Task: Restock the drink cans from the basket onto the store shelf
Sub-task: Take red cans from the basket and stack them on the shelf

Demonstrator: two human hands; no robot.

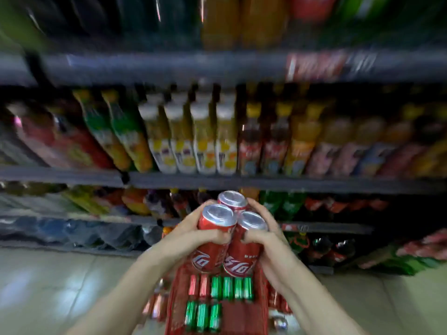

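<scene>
Both hands are full: the left hand (pixel 193 234) and right hand (pixel 267 240) curl in from either side around a cluster of three red cans (pixel 228 235), pressed together upright between the palms, silver tops showing. Directly below them sits the red basket (pixel 244 315), with green cans (pixel 231 287) and a few red ones lying in rows. Ahead, blurred shelves (pixel 242 181) carry bottled drinks.

Three red cans (pixel 219 240) with silver tops and white script; green cans (pixel 232 287) and red ones lie in the red basket (pixel 242 315); dark grey shelf (pixel 242 181).
</scene>
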